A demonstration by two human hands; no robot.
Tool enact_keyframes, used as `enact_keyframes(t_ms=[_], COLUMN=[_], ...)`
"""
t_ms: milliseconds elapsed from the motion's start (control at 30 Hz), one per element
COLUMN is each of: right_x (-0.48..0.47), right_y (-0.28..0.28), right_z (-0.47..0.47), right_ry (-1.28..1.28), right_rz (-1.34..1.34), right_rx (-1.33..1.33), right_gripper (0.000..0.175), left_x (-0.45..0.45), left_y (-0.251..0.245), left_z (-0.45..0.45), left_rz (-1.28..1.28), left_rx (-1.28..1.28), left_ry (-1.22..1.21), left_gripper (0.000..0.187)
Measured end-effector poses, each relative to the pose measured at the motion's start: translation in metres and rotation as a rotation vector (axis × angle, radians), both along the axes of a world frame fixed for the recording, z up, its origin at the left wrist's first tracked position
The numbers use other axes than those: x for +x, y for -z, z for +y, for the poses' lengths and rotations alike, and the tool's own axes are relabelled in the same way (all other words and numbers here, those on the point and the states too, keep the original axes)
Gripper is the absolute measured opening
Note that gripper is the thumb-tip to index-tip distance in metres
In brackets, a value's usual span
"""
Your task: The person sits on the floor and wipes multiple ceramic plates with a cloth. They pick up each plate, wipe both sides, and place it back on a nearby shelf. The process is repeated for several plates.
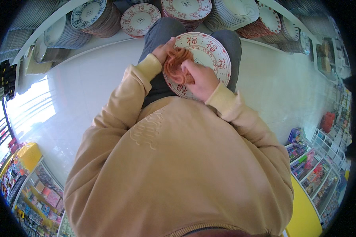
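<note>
Over my knees lies a round ceramic plate [212, 57], white with red Chinese characters and a red patterned border. My left hand [165, 51] grips its rim at the left, thumb along the edge; its fingers are partly hidden. In my right hand [202, 79] is a bunched orange-brown cloth [179, 65], pressed against the plate's face. The cloth and this hand cover the left and lower parts of the plate. Right beyond my knees, a stack of red-patterned plates [186, 10] stands on a low shelf.
The curved white shelf [106, 46] carries several plate stacks, including blue-patterned plates [90, 14], red-patterned plates [141, 19] and white plates [235, 13]. Display racks with small packaged goods [313, 169] stand behind at right. A yellow basket [29, 155] sits at left on pale floor [86, 86].
</note>
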State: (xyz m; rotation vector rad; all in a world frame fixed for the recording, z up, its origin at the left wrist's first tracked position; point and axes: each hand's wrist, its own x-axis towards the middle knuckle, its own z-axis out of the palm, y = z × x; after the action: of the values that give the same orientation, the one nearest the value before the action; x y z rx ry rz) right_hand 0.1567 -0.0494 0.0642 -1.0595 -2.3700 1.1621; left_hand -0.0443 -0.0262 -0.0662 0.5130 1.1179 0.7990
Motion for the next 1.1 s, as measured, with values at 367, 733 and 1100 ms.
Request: enact_keyframes(t_ms=[367, 733, 1100], right_x=[0.000, 0.067, 0.076], right_y=[-0.021, -0.034, -0.039], right_z=[0.023, 0.038, 0.015], right_ry=[0.229, 0.142, -0.347], right_rz=[0.114, 0.106, -0.080], right_rx=[0.029, -0.473, -0.413], right_gripper=[0.035, 0.037, 0.031], left_x=[-0.003, 0.005, -0.001], left_y=[-0.005, -0.013, -0.027], left_z=[0.004, 0.002, -0.005], left_rz=[0.171, -0.073, 0.183], left_rx=[0.159, -0.057, 0.022], left_ry=[0.090, -0.008, -0.008], left_gripper=[0.055, 0.058, 0.065])
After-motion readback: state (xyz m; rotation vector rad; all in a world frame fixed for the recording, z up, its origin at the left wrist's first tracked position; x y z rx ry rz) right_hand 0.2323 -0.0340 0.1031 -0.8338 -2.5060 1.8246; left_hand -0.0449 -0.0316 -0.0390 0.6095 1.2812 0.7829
